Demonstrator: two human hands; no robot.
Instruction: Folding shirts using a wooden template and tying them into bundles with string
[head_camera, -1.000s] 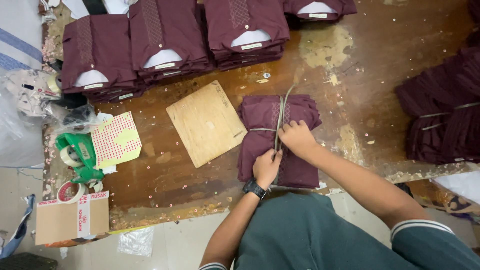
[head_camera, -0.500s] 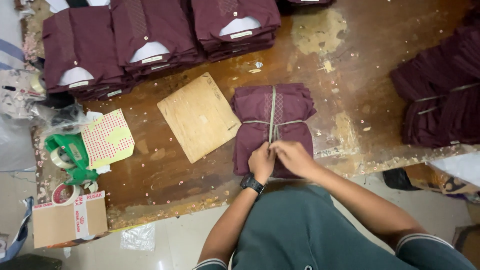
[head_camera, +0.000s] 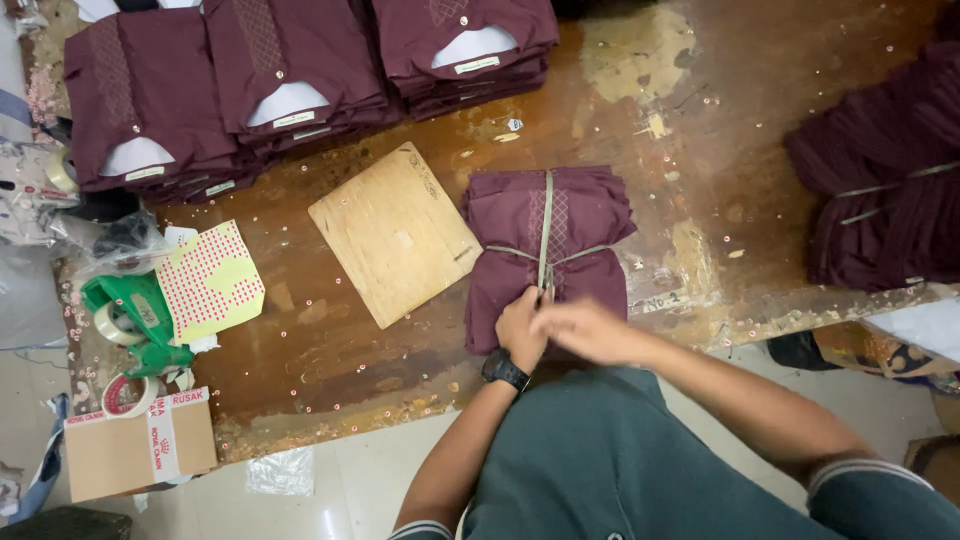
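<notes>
A bundle of folded maroon shirts (head_camera: 548, 232) lies on the worn wooden table (head_camera: 700, 120), bound crosswise with a pale string (head_camera: 546, 215). My left hand (head_camera: 520, 330), with a black watch on its wrist, pinches the string at the bundle's near edge. My right hand (head_camera: 585, 330) is blurred beside it, fingers closed near the same string end; whether it grips the string I cannot tell.
A square wooden board (head_camera: 393, 232) lies left of the bundle. Stacks of folded maroon shirts (head_camera: 270, 75) line the far edge; tied bundles (head_camera: 890, 180) sit at right. A green tape dispenser (head_camera: 135, 320), a dotted sheet (head_camera: 208, 280) and a cardboard box (head_camera: 140, 445) are at left.
Both hands moved from the middle of the bundle to its near edge, drawing the string along. The camera view shifted slightly.
</notes>
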